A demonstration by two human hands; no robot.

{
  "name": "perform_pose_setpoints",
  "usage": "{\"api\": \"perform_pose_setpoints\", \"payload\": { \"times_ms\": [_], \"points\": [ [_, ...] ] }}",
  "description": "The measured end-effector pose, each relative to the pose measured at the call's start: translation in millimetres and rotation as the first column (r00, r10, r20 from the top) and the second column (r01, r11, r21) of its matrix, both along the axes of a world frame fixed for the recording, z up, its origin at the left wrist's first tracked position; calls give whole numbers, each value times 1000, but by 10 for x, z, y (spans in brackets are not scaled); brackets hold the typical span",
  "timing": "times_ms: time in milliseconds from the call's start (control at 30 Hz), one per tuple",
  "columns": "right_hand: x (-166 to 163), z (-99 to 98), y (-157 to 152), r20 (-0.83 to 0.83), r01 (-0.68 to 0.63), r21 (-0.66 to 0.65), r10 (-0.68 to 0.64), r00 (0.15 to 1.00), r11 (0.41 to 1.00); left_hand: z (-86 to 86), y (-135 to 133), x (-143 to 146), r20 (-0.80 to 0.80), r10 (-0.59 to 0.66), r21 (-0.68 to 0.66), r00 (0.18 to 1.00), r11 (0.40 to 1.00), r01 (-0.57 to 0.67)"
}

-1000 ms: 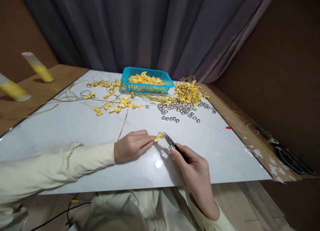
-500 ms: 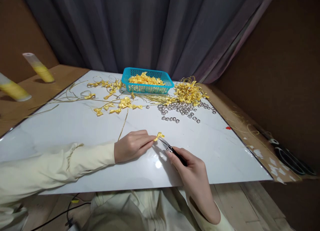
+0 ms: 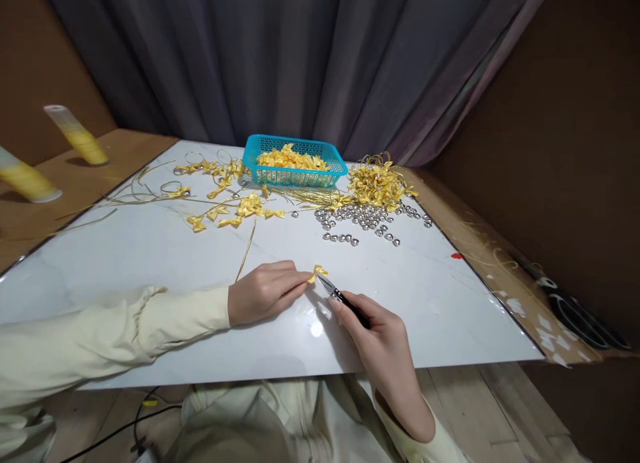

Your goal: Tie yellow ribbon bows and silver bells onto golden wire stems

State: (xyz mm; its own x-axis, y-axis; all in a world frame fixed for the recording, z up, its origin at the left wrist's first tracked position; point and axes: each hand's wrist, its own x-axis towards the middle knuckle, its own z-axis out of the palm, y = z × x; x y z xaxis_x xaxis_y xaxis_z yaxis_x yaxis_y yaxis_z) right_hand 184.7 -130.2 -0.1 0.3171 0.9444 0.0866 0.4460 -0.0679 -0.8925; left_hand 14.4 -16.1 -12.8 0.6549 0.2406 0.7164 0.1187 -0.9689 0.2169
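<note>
My left hand (image 3: pixel 263 293) rests on the white board (image 3: pixel 150 263) and pinches a small yellow ribbon bow (image 3: pixel 317 272) between its fingertips. My right hand (image 3: pixel 380 336) grips small black thread snips (image 3: pixel 343 297), their metal tips touching the bow's underside. Both hands sit near the front edge of the board, in pale yellow sleeves.
A blue basket (image 3: pixel 295 161) of yellow bows stands at the back. A heap of yellow ribbon pieces (image 3: pixel 377 183) and several silver beads (image 3: pixel 360 219) lie right of it. Loose bows (image 3: pixel 235 213) and gold cords lie left. Two thread cones (image 3: pixel 75 135) stand far left. Scissors (image 3: pixel 575 309) lie far right.
My right hand has moved the snips left and slightly down, bringing the tips under the bow. My left hand has stayed still with the bow.
</note>
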Motion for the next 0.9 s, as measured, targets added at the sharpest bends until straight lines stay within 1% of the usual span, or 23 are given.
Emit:
{"api": "perform_pose_setpoints", "payload": {
  "times_ms": [433,733,833,900],
  "points": [
    [-37,55,23,-6,8,-11,-8,1000,1000,6,9,2,7,-22,38,1000,999,21],
    [0,4,46,1,0,4,0,1000,1000,-6,8,-9,-16,-10,81,1000,997,11],
    [21,60,43,-27,27,-6,-28,999,1000,-13,12,-10,-28,-12,56,1000,998,13],
    [78,124,46,-41,83,-15,-83,996,996,-8,16,-10,-38,3,9,999,1000,-2]
  ]
}}
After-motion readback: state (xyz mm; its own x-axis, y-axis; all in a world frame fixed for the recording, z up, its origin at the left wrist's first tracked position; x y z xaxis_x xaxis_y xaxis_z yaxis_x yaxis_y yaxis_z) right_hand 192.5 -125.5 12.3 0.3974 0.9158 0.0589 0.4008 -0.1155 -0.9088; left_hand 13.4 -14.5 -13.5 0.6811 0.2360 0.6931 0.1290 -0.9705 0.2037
